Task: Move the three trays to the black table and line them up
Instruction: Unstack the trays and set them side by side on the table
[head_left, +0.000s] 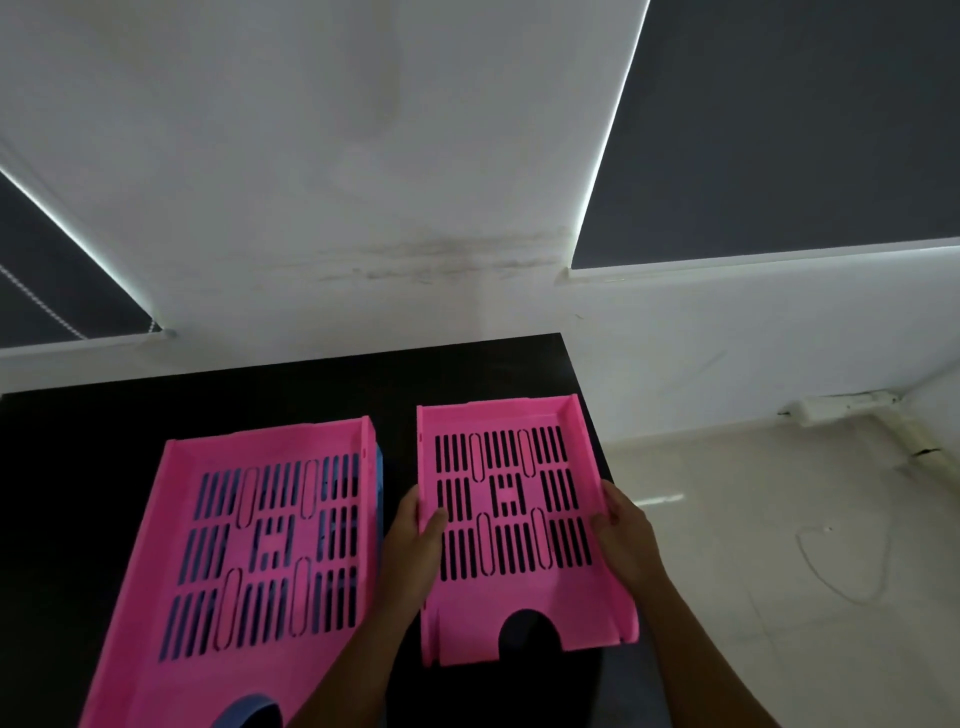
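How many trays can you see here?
3. One pink tray is held on the right, one pink tray lies on the left, and a blue tray peeks from beneath it, mostly hidden.

Person, head-camera view: two bare forearms and two bare hands entering from the lower edge.

Left hand (415, 540): no glove, ring or watch; thumb and knuckles visible, nails short (detail soft in the dim light).

Right hand (626, 535): likewise uncovered, fingers slender, no jewellery visible.

Forearms: no sleeve or cuff in view on either; wrists plain, no straps, bands or markings.
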